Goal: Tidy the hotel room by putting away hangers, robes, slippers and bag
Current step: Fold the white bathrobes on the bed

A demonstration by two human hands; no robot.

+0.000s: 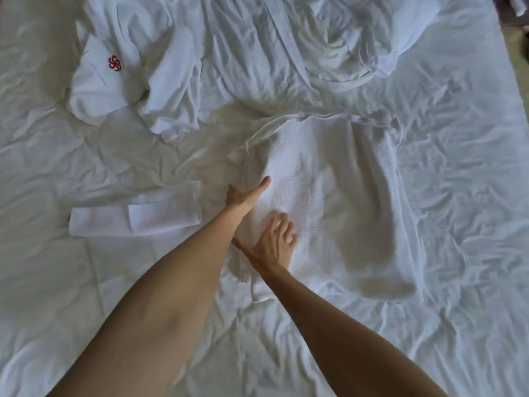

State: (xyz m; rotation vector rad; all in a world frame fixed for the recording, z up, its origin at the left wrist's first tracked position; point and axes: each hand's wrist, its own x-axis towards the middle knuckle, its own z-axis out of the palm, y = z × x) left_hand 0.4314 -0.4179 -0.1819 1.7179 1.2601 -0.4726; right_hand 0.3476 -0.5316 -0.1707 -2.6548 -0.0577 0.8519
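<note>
A big bed (458, 196) with a wrinkly white sheet fills the whole view. A white waffle robe (329, 196) lies folded flat in the middle of the bed. Thin white cords (257, 133) stick out near its top left corner, and more cord loops at its top right.

Both hands are on the left part of this robe. The left hand (246, 193) reaches far out, with its fingers straight and flat along the robe's left edge. It holds nothing. The right hand (274, 242) sits nearer, just beside the left arm. Its fingers are spread and a little bent, pressing down on the cloth. It does not seem to grab anything either.

A second robe (137, 81) lies crumpled at the top left of the bed, well apart from the hands. It has a small red mark (115, 63) sewn on it. Next to it, at the top middle and top right, is a big heap of rumpled white bedding (329, 47).

A folded white belt (134, 216) lies flat on the sheet to the left of the hands, near the left arm but not touching it.

At the far right edge, a strip of floor (519, 67) shows past the bed, with something dark I cannot make out.
</note>
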